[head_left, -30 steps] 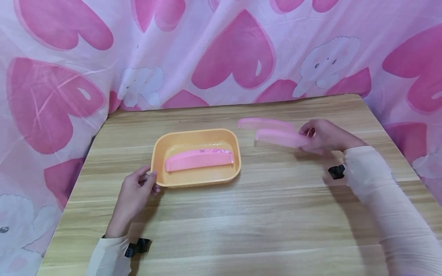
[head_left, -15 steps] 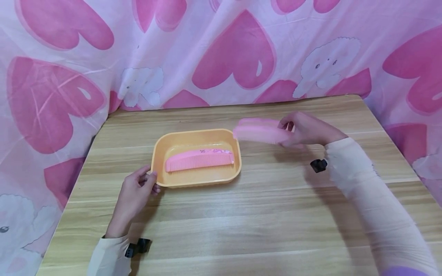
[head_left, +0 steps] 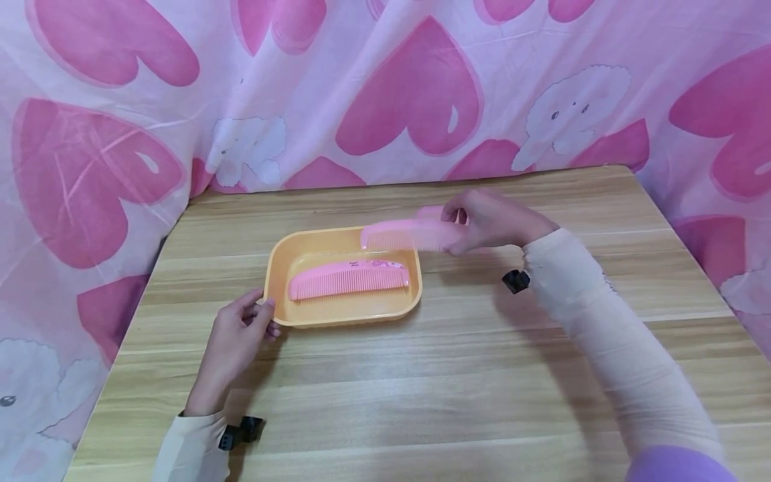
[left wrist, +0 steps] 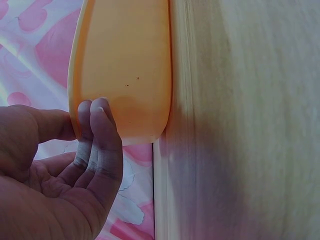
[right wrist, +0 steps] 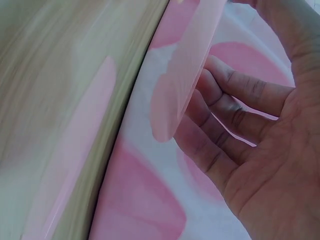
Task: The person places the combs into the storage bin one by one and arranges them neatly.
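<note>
With thumb and fingers my left hand [head_left: 236, 335] pinches the rim of a yellow-orange plastic basin [head_left: 337, 320] at its near left corner; the left wrist view shows fingers of this hand [left wrist: 75, 170] against the outer wall [left wrist: 125, 55]. One pink comb [head_left: 349, 280] with a printed spine lies inside. My right hand [head_left: 500, 219] grips another pink comb [head_left: 394, 234] by its right end, teeth downward. Its free end hangs over the basin's far right rim. Behind that hand a further pink comb [head_left: 430, 211] lies on the table, mostly hidden; the right wrist view shows this comb [right wrist: 75, 150] at left.
The wood-grain table [head_left: 385, 402] carries the basin left of centre. A pink curtain with hearts [head_left: 415, 87] hangs right along the table's back edge and both sides. A small black camera [head_left: 241, 433] sits at the left wrist, a matching black camera [head_left: 515, 281] at the right.
My right hand has carried its comb leftward, from the right part of the table to above the basin's far right rim. The left hand, basin and comb inside have stayed put.
</note>
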### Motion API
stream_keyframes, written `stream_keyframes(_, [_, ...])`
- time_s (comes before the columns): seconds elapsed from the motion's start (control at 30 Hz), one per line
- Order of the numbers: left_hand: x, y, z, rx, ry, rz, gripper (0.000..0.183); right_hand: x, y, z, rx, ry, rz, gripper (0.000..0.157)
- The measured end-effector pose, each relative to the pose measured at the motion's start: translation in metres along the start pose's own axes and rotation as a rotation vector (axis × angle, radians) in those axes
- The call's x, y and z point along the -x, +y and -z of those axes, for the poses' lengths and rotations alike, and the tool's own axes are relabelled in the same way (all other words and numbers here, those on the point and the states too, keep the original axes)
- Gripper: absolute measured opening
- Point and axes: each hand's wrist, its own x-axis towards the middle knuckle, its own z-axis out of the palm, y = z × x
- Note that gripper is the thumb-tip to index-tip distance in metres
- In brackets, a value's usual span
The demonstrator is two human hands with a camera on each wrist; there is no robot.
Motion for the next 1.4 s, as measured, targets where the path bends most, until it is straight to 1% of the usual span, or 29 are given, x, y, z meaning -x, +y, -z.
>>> stream_keyframes(0.1, [0.0, 0.001, 0.0, 0.002, 0.004, -0.002, 0.045, -0.008, -0.009, -0.003, 0.007, -0.003, 0.029, 0.039])
stream_keyframes(0.27, [0.001, 0.001, 0.0, 0.003, 0.004, 0.004, 0.046, -0.022, -0.023, -0.01, 0.011, -0.017, 0.094, 0.035])
stream_keyframes(0.33, [0.001, 0.001, 0.0, 0.002, 0.004, 0.008, 0.046, -0.027, -0.029, -0.013, 0.004, -0.033, 0.099, 0.034])
stream_keyframes(0.47, [0.001, 0.001, 0.0, 0.006, 0.006, 0.012, 0.046, -0.037, -0.041, -0.02, 0.02, -0.046, 0.093, 0.039])
stream_keyframes(0.6, [0.001, 0.001, 0.0, 0.015, 0.004, 0.001, 0.047, -0.047, -0.053, -0.03, 0.048, -0.049, 0.109, 0.043])
stream_keyframes(0.7, [0.001, 0.001, 0.0, 0.02, 0.006, -0.007, 0.046, -0.054, -0.062, -0.036, 0.052, -0.072, 0.12, 0.045])
stream_keyframes(0.83, [0.0, 0.001, 0.0, 0.011, 0.006, -0.011, 0.045, -0.062, -0.072, -0.045, 0.065, -0.114, 0.125, 0.038])
stream_keyframes(0.9, [0.0, 0.001, 0.0, 0.003, 0.004, -0.007, 0.046, -0.065, -0.076, -0.048, 0.078, -0.126, 0.131, 0.038])
stream_keyframes(1.0, [0.0, 0.002, 0.0, -0.009, -0.003, -0.003, 0.046, -0.068, -0.081, -0.054, 0.098, -0.138, 0.137, 0.042])
stream_keyframes(1.1, [0.0, 0.002, -0.001, -0.014, -0.007, 0.004, 0.046, -0.07, -0.085, -0.058, 0.119, -0.149, 0.13, 0.042])
stream_keyframes(1.23, [-0.001, 0.002, -0.001, -0.025, -0.003, 0.011, 0.046, -0.071, -0.086, -0.064, 0.127, -0.174, 0.107, 0.041])
stream_keyframes(1.4, [-0.001, 0.003, -0.001, -0.027, 0.002, 0.025, 0.046, -0.073, -0.083, -0.072, 0.131, -0.193, 0.08, 0.044])
